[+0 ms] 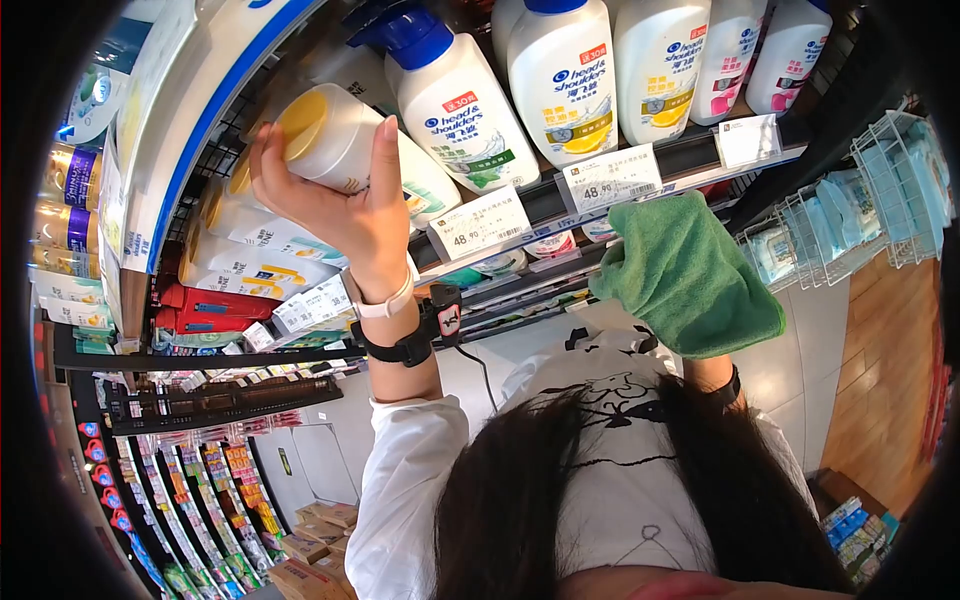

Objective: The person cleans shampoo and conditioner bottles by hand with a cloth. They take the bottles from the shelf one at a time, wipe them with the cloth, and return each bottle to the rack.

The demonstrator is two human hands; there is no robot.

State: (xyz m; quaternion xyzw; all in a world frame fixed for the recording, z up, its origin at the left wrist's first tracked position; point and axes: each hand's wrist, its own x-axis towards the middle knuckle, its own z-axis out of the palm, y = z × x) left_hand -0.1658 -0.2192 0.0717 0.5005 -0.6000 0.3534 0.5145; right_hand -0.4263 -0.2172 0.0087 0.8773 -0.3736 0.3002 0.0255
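Observation:
My left hand point(345, 215) grips a white bottle with a yellow top point(345, 130) at the upper left shelf, thumb on one side and fingers on the other. The bottle is tilted, its top facing me. Beside it stand white Head & Shoulders pump bottles point(465, 115), one with a blue pump. More white bottles point(270, 230) lie or lean below my left wrist. A green cloth point(690, 275) hangs over my right hand, in front of the shelf's right part; the cloth hides the fingers, and only the wrist point(712, 372) shows.
Price tags point(480, 222) line the shelf edge point(560, 225). Wire baskets with light blue packs point(845, 205) stick out at the right. Lower left are red packs point(215, 310) and a rack of small goods point(200, 490). Cardboard boxes point(310, 560) sit on the floor.

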